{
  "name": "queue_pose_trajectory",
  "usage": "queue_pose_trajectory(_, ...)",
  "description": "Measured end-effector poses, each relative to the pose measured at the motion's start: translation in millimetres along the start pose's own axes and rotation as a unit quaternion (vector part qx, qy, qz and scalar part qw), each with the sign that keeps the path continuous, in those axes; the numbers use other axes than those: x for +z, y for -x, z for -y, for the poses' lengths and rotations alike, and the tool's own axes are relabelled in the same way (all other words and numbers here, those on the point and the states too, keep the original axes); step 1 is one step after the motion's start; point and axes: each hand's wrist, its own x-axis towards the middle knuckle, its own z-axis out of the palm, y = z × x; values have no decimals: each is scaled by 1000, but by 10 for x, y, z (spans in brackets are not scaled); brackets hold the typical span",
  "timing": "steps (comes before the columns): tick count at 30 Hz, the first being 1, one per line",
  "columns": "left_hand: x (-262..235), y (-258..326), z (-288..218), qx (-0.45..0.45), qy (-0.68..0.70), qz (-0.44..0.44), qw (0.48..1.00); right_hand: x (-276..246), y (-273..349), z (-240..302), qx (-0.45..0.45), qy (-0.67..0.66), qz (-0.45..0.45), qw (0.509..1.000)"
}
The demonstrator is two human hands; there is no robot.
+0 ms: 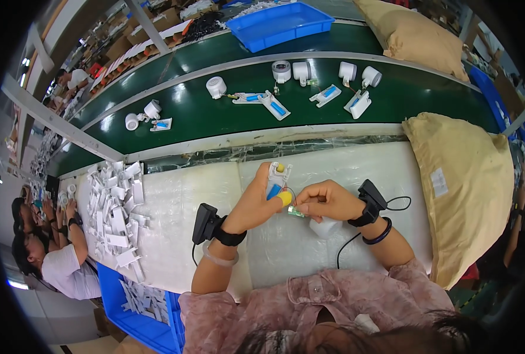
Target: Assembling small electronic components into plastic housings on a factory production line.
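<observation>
My left hand (252,203), with yellow covers on the thumb and a fingertip, is closed on a white plastic housing (279,175). A blue cylindrical battery (274,191) lies inside that housing. Close beside it, my right hand (327,198) pinches a small green circuit board (296,211). Thin wires run between the board and the housing. Beneath my right hand is a white round part (325,228), partly hidden by the fingers; whether it rests on the table I cannot tell. Each wrist wears a black strapped device.
A heap of white plastic pieces (116,206) covers the table's left side, above a blue bin (112,289) of similar pieces. Cylindrical heads wired to battery housings (274,106) sit on the green conveyor (186,118). A tan sack (463,194) stands at right. Co-workers sit far left.
</observation>
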Motion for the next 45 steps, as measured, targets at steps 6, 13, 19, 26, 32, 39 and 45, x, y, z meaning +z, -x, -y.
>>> queue_pose_trajectory(6,110,118,129,-91,163,-4,982,16,28,33,-62,330,-92,938)
queue_pose_trajectory(13,273,97,317,-81,191,-63,976,131,-108,-166,-284,463,-361,758)
queue_pose_trajectory(19,301,114,273,-94,178,-61,978,138,-149,-217,-347,454,-301,763)
queue_pose_trajectory(26,356,168,285,-43,191,-31,980,157,-127,-227,-366,435,-299,766)
queue_pose_trajectory(32,383,192,280,-31,169,-18,985,190,-128,-195,-378,443,-288,760)
queue_pose_trajectory(39,395,209,286,-20,140,-13,990,171,-108,-226,-365,439,-296,766)
queue_pose_trajectory(45,424,204,283,13,115,-25,993,153,-108,-239,-368,446,-292,762)
